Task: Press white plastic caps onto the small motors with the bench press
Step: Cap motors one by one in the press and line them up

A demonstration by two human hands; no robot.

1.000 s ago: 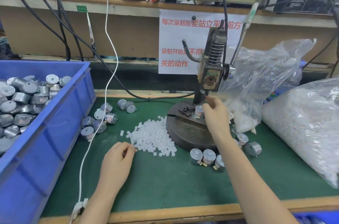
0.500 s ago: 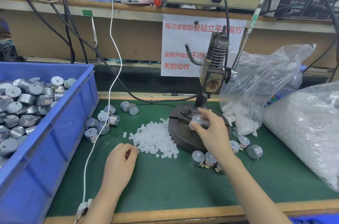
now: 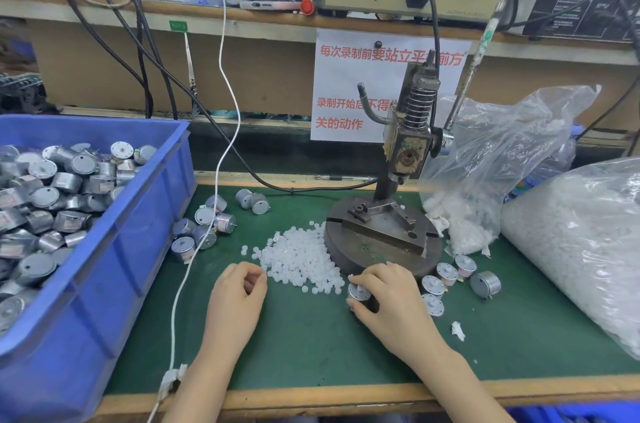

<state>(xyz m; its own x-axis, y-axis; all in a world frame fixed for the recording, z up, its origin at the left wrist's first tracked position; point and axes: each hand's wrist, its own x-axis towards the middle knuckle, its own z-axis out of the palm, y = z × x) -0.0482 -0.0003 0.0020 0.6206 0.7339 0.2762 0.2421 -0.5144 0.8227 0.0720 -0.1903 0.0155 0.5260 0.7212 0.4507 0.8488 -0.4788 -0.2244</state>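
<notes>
Right hand [image 3: 391, 299] grips a motor [image 3: 359, 293] on the mat, just near of the bench press [image 3: 410, 148]. Left hand [image 3: 239, 298], fingers curled, sits at the near-left edge of the cap pile [image 3: 301, 258]; whether it holds a cap cannot be told.

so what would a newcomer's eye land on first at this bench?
The bench press stands mid-bench, and a blue crate heaped with motors fills the left. In front of the press, a pile of white caps lies on the green mat; the right hand grips one motor beside it, and the left hand curls at its edge.
</notes>
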